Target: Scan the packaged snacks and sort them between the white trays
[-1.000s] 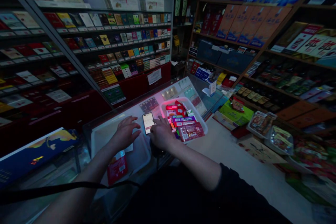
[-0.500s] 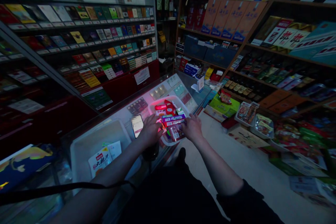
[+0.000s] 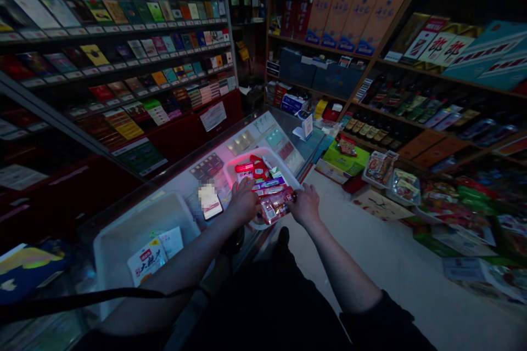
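A white plastic tub [image 3: 291, 171] on the glass counter holds several snack packets under a red glow. My right hand [image 3: 305, 205] is closed on the right end of a shiny red snack packet [image 3: 275, 206] at the tub's near side. At that packet's left end is my left hand [image 3: 246, 201], fingers bent and thumb against its edge; its fingertips are partly hidden. Behind the packet lie a purple stick-shaped packet [image 3: 269, 182] and a red-and-white packet [image 3: 244, 170]. A lit phone [image 3: 212, 207] rests on the counter left of my left hand.
A larger white tub [image 3: 101, 255] with white snack bags [image 3: 147, 259] stands at the left. Shelves of small boxes [image 3: 156, 74] rise behind the counter. Snack trays and cartons [image 3: 381, 171] line the floor at right, below bottle shelves [image 3: 411, 101].
The red snack packet has turned flatter and now spans between my hands. My left hand has come to its left end. The view has shifted slightly to the right.
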### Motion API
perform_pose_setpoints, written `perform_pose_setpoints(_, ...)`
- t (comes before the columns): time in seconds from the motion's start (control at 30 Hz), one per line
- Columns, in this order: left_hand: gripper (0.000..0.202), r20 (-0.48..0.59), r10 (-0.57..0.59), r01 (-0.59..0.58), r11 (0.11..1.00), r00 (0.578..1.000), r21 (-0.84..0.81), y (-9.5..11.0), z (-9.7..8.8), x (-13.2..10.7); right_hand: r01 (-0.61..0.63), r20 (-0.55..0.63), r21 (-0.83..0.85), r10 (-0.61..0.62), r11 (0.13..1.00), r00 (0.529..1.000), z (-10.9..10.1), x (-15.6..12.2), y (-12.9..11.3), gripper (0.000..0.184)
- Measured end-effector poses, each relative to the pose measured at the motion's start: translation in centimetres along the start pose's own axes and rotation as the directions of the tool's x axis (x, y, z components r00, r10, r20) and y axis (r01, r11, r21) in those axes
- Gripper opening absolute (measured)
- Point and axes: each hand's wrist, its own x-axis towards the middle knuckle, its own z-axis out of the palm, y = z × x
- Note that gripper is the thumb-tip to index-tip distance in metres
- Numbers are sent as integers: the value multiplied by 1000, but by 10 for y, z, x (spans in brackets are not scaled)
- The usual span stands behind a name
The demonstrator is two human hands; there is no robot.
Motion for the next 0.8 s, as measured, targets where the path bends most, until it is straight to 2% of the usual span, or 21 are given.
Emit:
perform_pose_setpoints(0.1,12,-16,-18,17,999,1000,-38,-5,5,5,-25,-21,53,27,998,999,-2,3,3,32)
perform_pose_setpoints(0.2,11,-25,-48,45,992,999,-122,-14,5,10,-71,-1,174,72,982,997,-6,9,8,23)
perform_pose_setpoints(0.27,11,-29,-40,34,981,999,-190,-22,1,11,-108,55,308,96,945,994,-10,13,12,17)
perform_pose_setpoints(0.4,12,-41,36,-48,940,999,-337,-36,-13,8,-117,124,510,62,852,990,-20,22,15,20)
perform_pose_setpoints(0.6,20,-33,120,-120,839,992,-530,-53,-39,-10,12,141,621,-127,783,982,-35,29,-5,20)
perform_pose_setpoints(0.67,24,-39,143,-141,833,989,-534,-60,-49,-17,66,155,642,-213,764,965,-39,31,-16,19)
perform_pose_setpoints(0.8,26,-58,120,-133,877,991,-461,-78,-66,-30,206,129,630,-362,749,923,-45,39,-41,17)
